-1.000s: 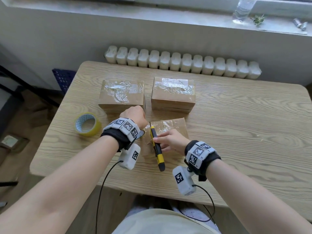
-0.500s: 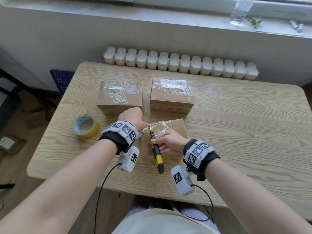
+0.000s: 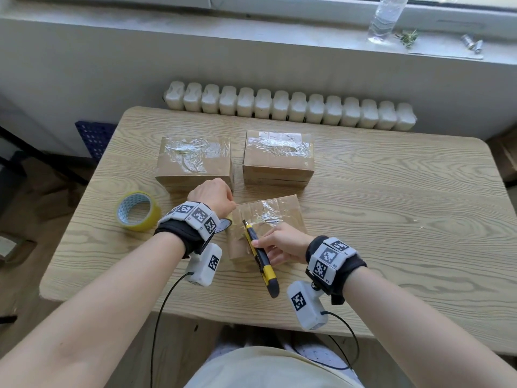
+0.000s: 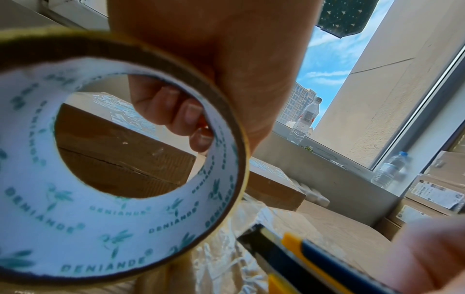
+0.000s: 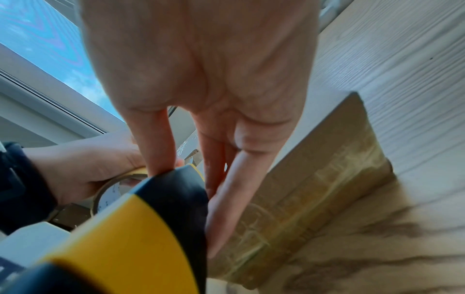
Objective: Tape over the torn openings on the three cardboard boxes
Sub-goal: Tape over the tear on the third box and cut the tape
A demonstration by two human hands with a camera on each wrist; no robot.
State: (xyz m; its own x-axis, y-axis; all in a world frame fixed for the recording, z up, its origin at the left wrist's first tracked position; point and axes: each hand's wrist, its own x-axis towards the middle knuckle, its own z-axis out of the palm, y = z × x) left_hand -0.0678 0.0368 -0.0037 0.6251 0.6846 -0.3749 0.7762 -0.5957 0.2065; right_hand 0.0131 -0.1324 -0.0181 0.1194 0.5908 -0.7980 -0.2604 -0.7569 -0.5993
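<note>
Three cardboard boxes sit on the wooden table (image 3: 391, 219). The back left box (image 3: 193, 163) and back right box (image 3: 278, 161) carry wrinkled clear tape on top. The near box (image 3: 279, 211) (image 5: 314, 189) is taped too. My left hand (image 3: 211, 196) (image 4: 201, 59) grips a tape roll (image 4: 125, 218) (image 3: 225, 224) at the near box's left edge, with fingers curled through its core. My right hand (image 3: 279, 242) (image 5: 201, 79) pinches a yellow and black utility knife (image 3: 261, 260) (image 4: 302, 264) (image 5: 141, 228) over the box's left part, tip pointing away from me.
A second yellow tape roll (image 3: 138, 211) lies on the table to the left. A white radiator (image 3: 288, 109) runs behind the table's far edge. A plastic bottle (image 3: 386, 18) stands on the window sill. The table's right half is bare wood.
Both hands and the knife stay almost where they were over the near box. Only the head view shifts slightly.
</note>
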